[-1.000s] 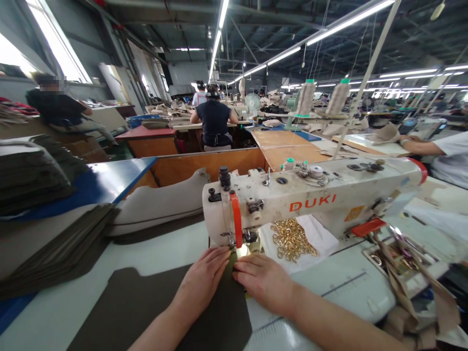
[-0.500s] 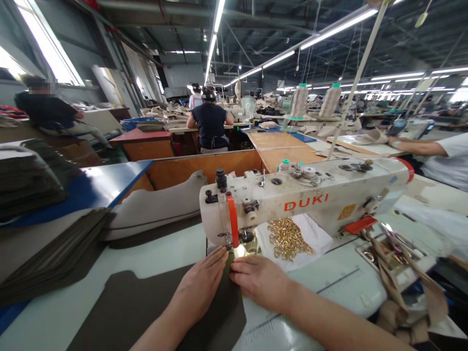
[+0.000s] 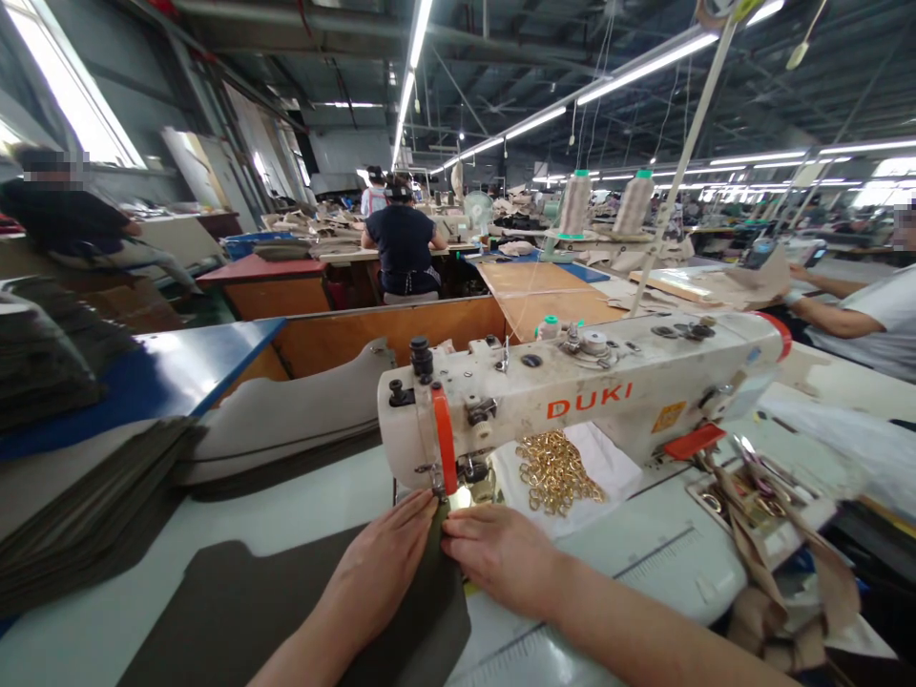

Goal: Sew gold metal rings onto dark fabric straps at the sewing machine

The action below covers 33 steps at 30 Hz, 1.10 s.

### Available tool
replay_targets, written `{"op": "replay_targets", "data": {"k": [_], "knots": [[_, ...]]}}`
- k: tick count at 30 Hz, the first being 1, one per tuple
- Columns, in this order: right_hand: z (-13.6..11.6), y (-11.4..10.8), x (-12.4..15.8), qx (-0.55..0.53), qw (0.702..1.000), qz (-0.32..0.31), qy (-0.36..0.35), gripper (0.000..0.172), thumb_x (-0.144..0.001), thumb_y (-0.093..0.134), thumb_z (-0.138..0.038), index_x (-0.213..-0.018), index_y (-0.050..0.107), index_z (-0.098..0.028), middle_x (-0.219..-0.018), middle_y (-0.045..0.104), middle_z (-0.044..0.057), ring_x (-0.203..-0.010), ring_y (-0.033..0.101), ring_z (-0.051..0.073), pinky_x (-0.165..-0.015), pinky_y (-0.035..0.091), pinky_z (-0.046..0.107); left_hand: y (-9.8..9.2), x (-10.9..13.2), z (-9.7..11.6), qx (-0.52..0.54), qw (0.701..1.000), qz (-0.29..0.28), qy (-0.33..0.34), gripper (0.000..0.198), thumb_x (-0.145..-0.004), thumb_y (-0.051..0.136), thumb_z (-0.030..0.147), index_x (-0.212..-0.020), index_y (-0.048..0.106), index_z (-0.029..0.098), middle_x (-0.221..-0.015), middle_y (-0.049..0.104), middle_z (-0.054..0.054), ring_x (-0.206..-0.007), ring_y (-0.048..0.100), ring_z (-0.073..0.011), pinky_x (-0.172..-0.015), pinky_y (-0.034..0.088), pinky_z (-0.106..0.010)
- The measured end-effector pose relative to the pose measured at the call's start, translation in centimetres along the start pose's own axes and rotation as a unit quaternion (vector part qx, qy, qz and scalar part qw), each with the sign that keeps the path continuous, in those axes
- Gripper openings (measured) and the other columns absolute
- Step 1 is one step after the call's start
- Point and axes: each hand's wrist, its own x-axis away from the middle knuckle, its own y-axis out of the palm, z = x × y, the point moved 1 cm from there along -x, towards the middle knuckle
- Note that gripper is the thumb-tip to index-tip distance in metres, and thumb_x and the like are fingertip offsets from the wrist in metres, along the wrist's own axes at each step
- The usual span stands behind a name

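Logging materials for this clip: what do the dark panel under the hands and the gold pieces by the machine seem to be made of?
Dark panel: looks like matte olive-brown leather or faux leather, flat with a cleanly cut edge; which one is unclear. Gold rings: apparently polished brass-toned metal, glinting, heaped on a white sheet.

Matt olive cloth panel (image 3: 286,611) – glossy white table (image 3: 644,563), shiny gold metal rings (image 3: 558,472).

Head camera, close above sewing machine (image 3: 572,401), facing forward-down.
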Motion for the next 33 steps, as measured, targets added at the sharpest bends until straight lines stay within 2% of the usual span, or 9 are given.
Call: {"op": "replay_targets", "data": {"k": [8, 15, 21, 27, 33], "knots": [[-0.1, 0.0, 0.1, -0.002, 1.000, -0.001, 0.006, 0.011, -0.092, 0.052, -0.018, -0.093, 0.062, -0.015, -0.102, 0.067, 0.005, -0.103, 0.058, 0.016, -0.098, 0.043, 0.026, 0.1, 0.1, 0.0, -0.037, 0.999, -0.009, 0.010, 0.037, -0.090, 0.034, 0.012, -0.109, 0.066, 0.011, -0.108, 0.073, -0.010, -0.105, 0.065, -0.0194, -0.091, 0.054, -0.030], [0.0, 0.4, 0.3, -0.006, 1.000, 0.001, 0.012, 0.013, -0.092, 0.051, -0.017, -0.095, 0.063, -0.015, -0.107, 0.067, 0.006, -0.104, 0.059, 0.016, -0.097, 0.045, 0.027, 0.3, 0.0, 0.2, -0.020, 0.999, -0.037, -0.022, 0.038, -0.091, 0.034, 0.014, -0.109, 0.067, 0.013, -0.111, 0.072, -0.009, -0.110, 0.063, -0.0181, -0.097, 0.050, -0.029], [0.1, -0.2, 0.1, -0.006, 1.000, -0.007, 0.007, 0.015, -0.092, 0.049, -0.016, -0.097, 0.064, -0.014, -0.110, 0.067, 0.007, -0.106, 0.058, 0.016, -0.099, 0.043, 0.026, 0.2, -0.5, 0.1, -0.013, 0.998, -0.030, -0.051, 0.038, -0.093, 0.033, 0.017, -0.112, 0.066, 0.013, -0.111, 0.072, -0.008, -0.106, 0.065, -0.0169, -0.096, 0.050, -0.028], [-2.6, 0.2, 1.0, -0.015, 0.999, -0.011, -0.041, 0.018, -0.093, 0.050, -0.022, -0.102, 0.064, -0.015, -0.112, 0.068, 0.007, -0.104, 0.059, 0.018, -0.095, 0.045, 0.030, -1.6, 2.8, 2.0, -0.008, 0.998, -0.018, -0.055, 0.036, -0.092, 0.035, 0.017, -0.112, 0.065, 0.013, -0.115, 0.070, -0.009, -0.107, 0.064, -0.0166, -0.096, 0.051, -0.027], [-4.8, 1.0, 1.8, -0.056, 0.998, 0.003, -0.028, 0.021, -0.093, 0.048, -0.021, -0.105, 0.064, -0.015, -0.110, 0.069, 0.007, -0.107, 0.059, 0.017, -0.094, 0.045, 0.029, -3.8, 4.8, 3.6, 0.002, 0.993, -0.017, -0.116, 0.035, -0.091, 0.040, 0.020, -0.121, 0.059, 0.017, -0.123, 0.066, -0.006, -0.113, 0.061, -0.0156, -0.096, 0.050, -0.026]]}}
